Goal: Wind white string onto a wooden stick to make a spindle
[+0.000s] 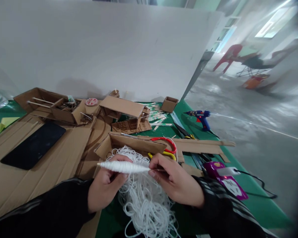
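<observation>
Between my hands lies a thin wooden stick wound with white string (125, 167), thick in the middle and tapering to the ends. My left hand (108, 185) is closed round the wound part, with the stick's bare tip showing past it. My right hand (172, 180) pinches the stick's other end between thumb and fingers. Under both hands a loose, tangled heap of white string (149, 211) spills from an open cardboard box (136, 144) toward me. Scissors (172, 145) with red and yellow handles lie just behind my right hand.
A black phone-like slab (33, 143) rests on cardboard sheets (64, 155) at left. Cardboard boxes (124, 105) and wooden sticks (157, 115) stand along a white partition (101, 49). At right are a blue glue gun (201, 117) and a purple power strip (225, 180) with a cable.
</observation>
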The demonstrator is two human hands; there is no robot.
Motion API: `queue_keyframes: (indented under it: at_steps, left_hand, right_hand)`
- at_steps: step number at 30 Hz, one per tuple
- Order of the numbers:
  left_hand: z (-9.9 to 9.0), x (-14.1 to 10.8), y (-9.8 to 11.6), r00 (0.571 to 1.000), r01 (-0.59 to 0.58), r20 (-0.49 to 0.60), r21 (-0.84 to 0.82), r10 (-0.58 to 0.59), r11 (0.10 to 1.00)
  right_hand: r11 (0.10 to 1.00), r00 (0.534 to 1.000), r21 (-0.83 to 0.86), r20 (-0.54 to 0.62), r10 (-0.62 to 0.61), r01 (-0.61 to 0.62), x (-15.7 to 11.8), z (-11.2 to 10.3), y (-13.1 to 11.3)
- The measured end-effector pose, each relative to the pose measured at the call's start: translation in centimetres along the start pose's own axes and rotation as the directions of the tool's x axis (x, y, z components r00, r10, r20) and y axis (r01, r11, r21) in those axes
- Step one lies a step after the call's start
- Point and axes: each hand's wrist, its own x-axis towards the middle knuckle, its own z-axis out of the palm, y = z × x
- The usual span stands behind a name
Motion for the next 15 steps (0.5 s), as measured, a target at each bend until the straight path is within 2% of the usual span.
queue_keyframes:
  at_steps: [3,6,11,15]
  left_hand:
    - [0.0,-0.1,0.1,1.0,-0.002,-0.001,0.008,0.002,1.0]
    - [0.2,-0.3,0.2,0.999,0.037,0.02,-0.038,-0.036,0.999]
    - [0.4,-0.6,0.5,0.998,0.057,0.003,-0.087,-0.057,0.995]
    - [0.2,-0.8,0.0,0.997,0.076,0.015,-0.193,-0.075,0.978]
  right_hand:
    - [0.991,0.988,-0.096,-0.116,-0.103,0.092,0.3,0.2,0.2]
    - [0.977,0.973,-0.167,-0.164,-0.163,0.135,0.4,0.6,0.5]
    - [0.983,0.983,-0.153,-0.134,-0.125,0.104,0.3,1.5,0.9]
    - [0.991,0.989,-0.11,-0.119,-0.087,0.074,0.3,1.6,0.6]
